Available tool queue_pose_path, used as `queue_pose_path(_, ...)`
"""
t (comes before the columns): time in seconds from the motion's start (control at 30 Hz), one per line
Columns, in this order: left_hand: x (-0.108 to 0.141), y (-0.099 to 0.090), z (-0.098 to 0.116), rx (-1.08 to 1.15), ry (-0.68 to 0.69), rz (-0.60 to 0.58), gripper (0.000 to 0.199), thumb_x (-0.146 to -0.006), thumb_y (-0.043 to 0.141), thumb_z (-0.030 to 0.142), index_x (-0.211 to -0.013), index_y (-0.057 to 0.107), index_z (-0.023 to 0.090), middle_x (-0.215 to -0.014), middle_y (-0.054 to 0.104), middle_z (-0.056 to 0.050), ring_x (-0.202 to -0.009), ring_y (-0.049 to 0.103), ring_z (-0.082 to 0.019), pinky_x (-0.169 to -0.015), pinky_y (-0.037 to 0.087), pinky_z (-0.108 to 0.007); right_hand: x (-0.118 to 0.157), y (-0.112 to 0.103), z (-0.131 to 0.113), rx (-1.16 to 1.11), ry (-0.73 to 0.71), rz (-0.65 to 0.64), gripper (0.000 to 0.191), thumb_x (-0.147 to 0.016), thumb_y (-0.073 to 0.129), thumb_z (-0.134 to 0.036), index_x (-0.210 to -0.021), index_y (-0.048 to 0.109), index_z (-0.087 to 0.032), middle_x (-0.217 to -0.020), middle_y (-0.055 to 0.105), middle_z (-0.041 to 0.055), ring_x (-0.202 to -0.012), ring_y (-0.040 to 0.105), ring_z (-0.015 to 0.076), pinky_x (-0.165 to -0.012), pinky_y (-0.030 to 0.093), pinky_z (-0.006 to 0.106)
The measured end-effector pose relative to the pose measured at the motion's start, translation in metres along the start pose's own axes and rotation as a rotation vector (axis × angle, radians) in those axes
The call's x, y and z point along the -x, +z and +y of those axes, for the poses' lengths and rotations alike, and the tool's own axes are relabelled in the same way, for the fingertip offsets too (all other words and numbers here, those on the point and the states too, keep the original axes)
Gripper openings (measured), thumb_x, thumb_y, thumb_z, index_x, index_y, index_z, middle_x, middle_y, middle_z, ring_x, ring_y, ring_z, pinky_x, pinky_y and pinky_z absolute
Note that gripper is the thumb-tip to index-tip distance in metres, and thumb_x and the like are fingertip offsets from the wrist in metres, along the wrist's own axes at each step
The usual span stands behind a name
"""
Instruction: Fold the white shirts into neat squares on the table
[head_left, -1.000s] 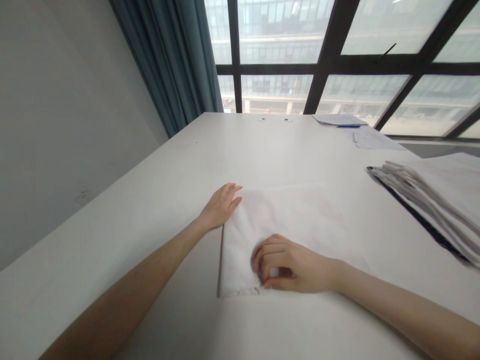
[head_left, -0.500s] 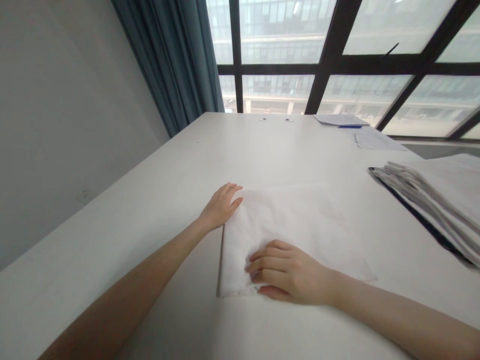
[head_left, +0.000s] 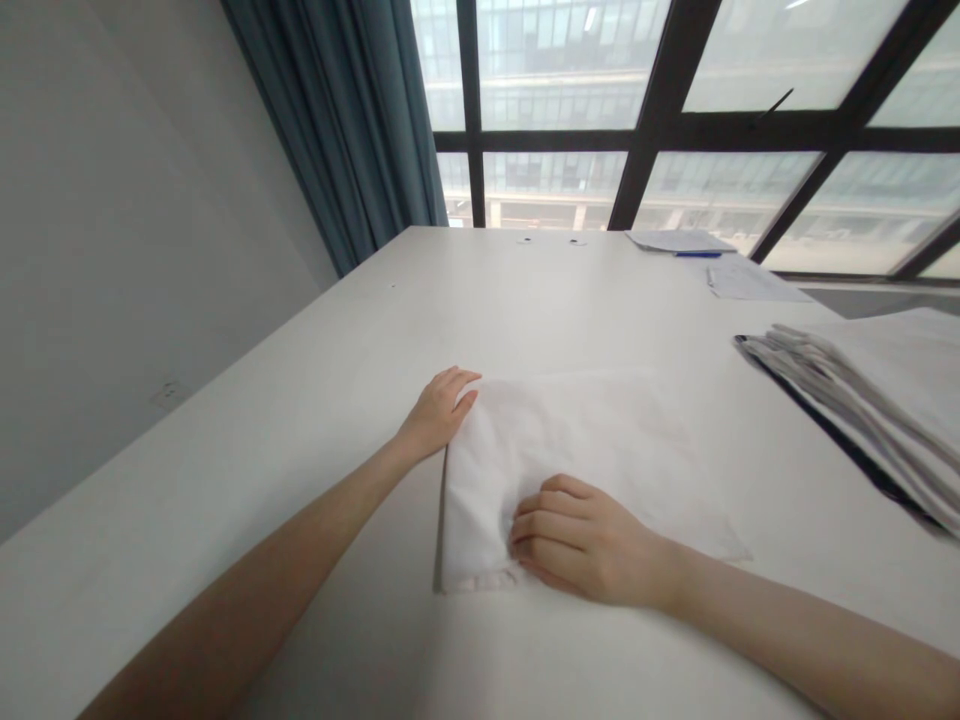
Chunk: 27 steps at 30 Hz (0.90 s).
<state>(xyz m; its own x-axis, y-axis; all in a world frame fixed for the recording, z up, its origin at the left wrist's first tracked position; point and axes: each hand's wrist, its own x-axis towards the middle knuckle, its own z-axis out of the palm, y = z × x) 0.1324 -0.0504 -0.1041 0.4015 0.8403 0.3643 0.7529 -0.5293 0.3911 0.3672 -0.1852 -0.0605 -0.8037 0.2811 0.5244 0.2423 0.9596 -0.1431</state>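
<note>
A folded white cloth (head_left: pixel 585 425) lies flat on the white table, lightly wrinkled on its left half. My left hand (head_left: pixel 439 410) rests at its far left corner, fingers stretched forward and thumb apart, touching the edge. On the near part of the cloth, my right hand (head_left: pixel 574 540) is closed, its fingers curled down against the fabric. Its fingertips are tucked out of sight, and the thumb is mostly hidden below the fingers. Just left of them, the near edge shows a small ruffle.
To the right lies a stack of folded white and grey fabric (head_left: pixel 862 410) with a dark layer underneath. Papers (head_left: pixel 679 240) and a blue pen (head_left: pixel 697 254) lie at the far right of the table (head_left: pixel 360 340). Beyond are a window and a blue curtain (head_left: pixel 352 120).
My right hand has slid slightly to the right over the cloth, its thumb drawing in toward the curled fingers. My left hand has hardly moved.
</note>
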Motion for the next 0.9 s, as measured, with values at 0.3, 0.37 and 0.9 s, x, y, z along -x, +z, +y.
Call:
queue_pose_path(0.3,-0.0014,0.0025,-0.0027,-0.018,0.027,0.004,0.035,-0.096,0.039,0.028,-0.122,0.058,0.014,-0.126,0.06,-0.01,-0.125,0.048,-0.023,-0.113,0.033,-0.042,0.0017,0.004,0.0009,-0.047,0.027,-0.165,0.027,-0.098,0.047,-0.041,-0.099,0.06,-0.018,-0.11,0.069,0.0068,-0.109,0.058,0.0173,-0.094,0.039,0.036)
queue_pose_path(0.37,-0.0014,0.0029,-0.003,-0.023,0.025,0.004,0.035,-0.096,0.039,0.028,-0.122,0.058,0.016,-0.126,0.06,-0.009,-0.125,0.048,-0.023,-0.112,0.034,-0.043,0.0021,0.0055,0.0008,-0.029,0.031,-0.163,0.029,-0.099,0.045,-0.041,-0.099,0.061,-0.017,-0.106,0.07,0.0064,-0.103,0.061,0.0158,-0.092,0.041,0.035)
queue_pose_path(0.9,-0.0013,0.0027,-0.004,-0.024,0.021,0.009,0.034,-0.095,0.041,0.027,-0.122,0.059,0.016,-0.126,0.061,-0.009,-0.124,0.05,-0.023,-0.111,0.036,-0.044,0.004,0.0078,-0.0011,0.199,-0.134,-0.028,0.02,-0.098,0.05,-0.027,-0.101,0.065,-0.015,-0.087,0.072,0.0057,-0.079,0.067,0.0119,-0.09,0.049,0.028)
